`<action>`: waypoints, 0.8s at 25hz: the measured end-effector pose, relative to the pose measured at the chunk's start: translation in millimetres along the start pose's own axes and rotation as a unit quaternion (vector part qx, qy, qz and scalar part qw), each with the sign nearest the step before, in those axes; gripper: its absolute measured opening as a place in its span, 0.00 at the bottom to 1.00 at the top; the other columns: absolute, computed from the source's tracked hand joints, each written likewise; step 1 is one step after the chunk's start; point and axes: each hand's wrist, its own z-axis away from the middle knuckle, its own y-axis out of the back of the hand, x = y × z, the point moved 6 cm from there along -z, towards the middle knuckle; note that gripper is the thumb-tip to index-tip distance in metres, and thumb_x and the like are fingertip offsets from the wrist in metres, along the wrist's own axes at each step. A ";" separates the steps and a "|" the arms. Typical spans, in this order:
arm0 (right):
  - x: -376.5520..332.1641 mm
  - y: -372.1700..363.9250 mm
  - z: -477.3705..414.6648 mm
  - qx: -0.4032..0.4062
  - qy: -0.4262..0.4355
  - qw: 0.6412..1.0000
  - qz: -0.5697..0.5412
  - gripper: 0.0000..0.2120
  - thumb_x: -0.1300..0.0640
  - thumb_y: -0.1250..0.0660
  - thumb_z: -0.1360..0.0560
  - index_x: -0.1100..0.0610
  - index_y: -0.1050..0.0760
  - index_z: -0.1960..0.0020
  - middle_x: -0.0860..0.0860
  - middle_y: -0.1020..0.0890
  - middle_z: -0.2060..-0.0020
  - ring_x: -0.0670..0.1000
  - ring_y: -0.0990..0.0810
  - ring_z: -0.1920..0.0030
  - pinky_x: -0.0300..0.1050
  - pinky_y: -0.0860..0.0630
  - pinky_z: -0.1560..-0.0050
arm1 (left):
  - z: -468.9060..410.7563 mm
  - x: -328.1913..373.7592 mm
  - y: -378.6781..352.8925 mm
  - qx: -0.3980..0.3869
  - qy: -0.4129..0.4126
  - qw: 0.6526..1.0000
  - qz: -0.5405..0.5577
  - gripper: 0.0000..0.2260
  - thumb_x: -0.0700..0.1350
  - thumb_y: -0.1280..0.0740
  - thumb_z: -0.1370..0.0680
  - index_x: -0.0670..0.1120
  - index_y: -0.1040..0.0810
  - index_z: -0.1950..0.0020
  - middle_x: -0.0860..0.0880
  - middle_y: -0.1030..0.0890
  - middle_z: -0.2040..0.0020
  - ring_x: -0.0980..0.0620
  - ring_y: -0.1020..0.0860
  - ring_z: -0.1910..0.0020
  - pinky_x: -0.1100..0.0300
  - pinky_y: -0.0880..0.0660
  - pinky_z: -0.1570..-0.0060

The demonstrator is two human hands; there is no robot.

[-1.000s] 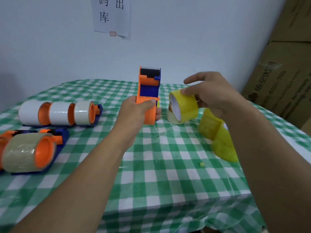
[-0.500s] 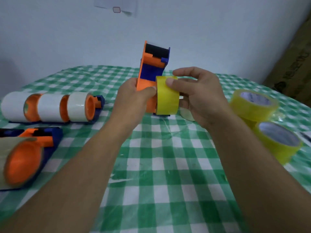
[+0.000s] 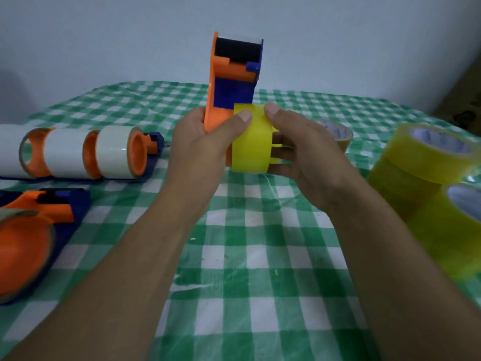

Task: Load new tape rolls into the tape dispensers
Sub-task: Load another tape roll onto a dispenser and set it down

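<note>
Here, from the head camera, the left hand (image 3: 200, 147) is curled round the orange and blue tape dispenser (image 3: 229, 82) and holds it standing up over the green checked tablecloth (image 3: 260, 256). The right hand (image 3: 304, 157) holds the yellow tape roll (image 3: 251, 144), thumb on top and fingers at its far side. The roll is pushed flat against the dispenser's lower part. The left thumb touches the roll too. On the left lie dispensers with white tape (image 3: 117, 152). On the right sit more yellow rolls (image 3: 426, 152), stacked up.

Both hands (image 3: 205, 142) (image 3: 304, 155) — curled, close together
</note>
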 end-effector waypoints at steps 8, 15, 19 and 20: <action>7.3 -10.9 8.1 -0.012 -0.063 0.998 -0.002 0.24 0.39 0.36 0.21 0.58 0.20 0.41 0.61 0.13 0.53 0.60 0.13 0.53 0.57 0.15 0.55 | 8.1 -5.7 -4.8 -0.014 -0.004 1.000 0.024 0.18 0.47 0.34 0.20 0.32 0.24 0.41 0.32 0.20 0.46 0.42 0.19 0.53 0.46 0.20 0.52; 10.8 -11.2 8.8 -0.014 -0.076 0.997 0.014 0.30 0.36 0.37 0.22 0.63 0.20 0.43 0.63 0.14 0.54 0.61 0.13 0.53 0.57 0.15 0.55 | 9.3 -13.1 -7.7 -0.036 0.014 0.999 0.033 0.20 0.49 0.34 0.20 0.32 0.24 0.39 0.32 0.20 0.45 0.37 0.18 0.50 0.46 0.20 0.49; 12.0 -7.8 8.7 -0.009 -0.075 0.997 0.008 0.31 0.33 0.37 0.23 0.61 0.20 0.42 0.68 0.18 0.45 0.65 0.15 0.46 0.58 0.15 0.55 | 11.2 -10.9 -12.8 -0.074 0.002 0.997 -0.011 0.18 0.42 0.26 0.25 0.36 0.23 0.39 0.41 0.15 0.50 0.47 0.15 0.55 0.56 0.18 0.59; 12.2 -6.5 8.7 -0.003 -0.078 0.997 0.003 0.29 0.33 0.38 0.23 0.59 0.20 0.46 0.68 0.19 0.44 0.65 0.16 0.45 0.59 0.16 0.54 | 10.7 -10.2 -13.3 -0.068 -0.004 0.997 -0.029 0.19 0.41 0.24 0.27 0.36 0.23 0.40 0.43 0.15 0.52 0.49 0.15 0.56 0.58 0.19 0.60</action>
